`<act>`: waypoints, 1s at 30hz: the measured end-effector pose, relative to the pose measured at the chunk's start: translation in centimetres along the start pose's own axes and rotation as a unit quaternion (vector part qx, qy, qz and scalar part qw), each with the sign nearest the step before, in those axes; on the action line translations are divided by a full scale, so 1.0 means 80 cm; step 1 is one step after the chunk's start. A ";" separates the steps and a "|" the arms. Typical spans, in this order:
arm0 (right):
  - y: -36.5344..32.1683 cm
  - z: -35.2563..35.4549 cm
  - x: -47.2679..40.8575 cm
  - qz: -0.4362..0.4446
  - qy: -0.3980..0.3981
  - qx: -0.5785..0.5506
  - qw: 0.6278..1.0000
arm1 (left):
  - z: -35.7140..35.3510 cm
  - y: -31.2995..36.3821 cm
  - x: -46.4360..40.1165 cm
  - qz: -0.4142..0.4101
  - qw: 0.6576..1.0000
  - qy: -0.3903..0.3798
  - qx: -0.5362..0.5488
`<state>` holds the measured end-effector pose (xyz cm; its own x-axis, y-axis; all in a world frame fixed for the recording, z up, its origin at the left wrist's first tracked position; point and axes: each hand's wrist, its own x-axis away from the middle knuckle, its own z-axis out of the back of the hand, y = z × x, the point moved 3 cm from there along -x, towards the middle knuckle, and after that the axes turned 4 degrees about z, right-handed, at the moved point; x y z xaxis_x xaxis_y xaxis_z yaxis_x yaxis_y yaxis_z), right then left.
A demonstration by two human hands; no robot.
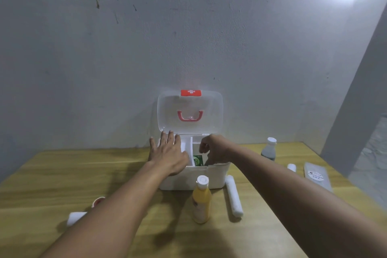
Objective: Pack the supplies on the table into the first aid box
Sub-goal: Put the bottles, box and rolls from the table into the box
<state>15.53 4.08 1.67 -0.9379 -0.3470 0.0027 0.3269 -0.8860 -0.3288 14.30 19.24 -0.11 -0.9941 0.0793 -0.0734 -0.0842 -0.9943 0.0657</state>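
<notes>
The white first aid box (pixel 217 176) stands open on the wooden table, its clear lid (pixel 189 111) upright with a red cross tab and pink handle. My left hand (pixel 168 153) lies flat with spread fingers over the box's left side. My right hand (pixel 213 151) reaches into the right compartment, fingers curled down around a white pack beside a green-labelled packet (pixel 197 160). A yellow bottle (pixel 201 201) and a white bandage roll (pixel 234 195) lie in front of the box.
A grey bottle with a white cap (pixel 269 150), a small white roll (pixel 291 167) and a clear flat pouch (pixel 317 176) sit at the right. A red-and-white tape roll (pixel 98 201) and a white pad (pixel 75 218) lie at the left. The wall is just behind the box.
</notes>
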 end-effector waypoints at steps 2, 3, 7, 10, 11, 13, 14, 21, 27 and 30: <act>0.003 0.004 -0.001 -0.002 -0.004 -0.004 1.000 | 0.007 0.005 -0.003 -0.008 1.000 0.009 0.013; 0.004 0.004 -0.002 -0.005 -0.009 -0.007 1.000 | 0.009 0.008 -0.004 -0.010 1.000 0.011 0.025; -0.001 -0.007 -0.012 -0.002 -0.020 0.036 0.999 | -0.001 0.012 -0.008 -0.011 0.998 -0.018 0.052; -0.003 -0.012 -0.016 -0.004 -0.005 0.065 0.998 | -0.009 0.010 -0.008 -0.008 0.998 -0.024 0.056; -0.002 -0.013 -0.017 -0.008 -0.002 0.065 0.998 | -0.010 0.009 -0.008 -0.008 0.998 -0.023 0.056; -0.002 -0.010 -0.018 -0.017 -0.001 0.070 0.997 | -0.011 0.011 -0.009 -0.010 0.998 -0.024 0.057; -0.001 -0.009 -0.018 -0.021 -0.002 0.072 0.997 | -0.011 0.011 -0.009 -0.011 0.998 -0.024 0.058; 0.001 0.016 0.009 0.013 0.079 0.019 0.997 | -0.018 0.011 -0.013 -0.022 0.999 -0.006 0.045; 0.060 0.083 0.093 -0.050 0.235 -0.071 0.968 | -0.018 0.011 -0.016 -0.023 0.999 -0.033 0.029; 0.106 0.086 0.132 -0.144 0.155 -0.072 0.975 | -0.017 0.011 -0.016 -0.021 0.999 -0.035 0.022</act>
<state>9.21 -9.16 5.38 -0.9857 0.0400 -0.1639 0.0455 -0.8726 -0.4864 15.57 18.14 -1.33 -0.9918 0.1280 -0.0065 -0.1279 -0.9860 0.1072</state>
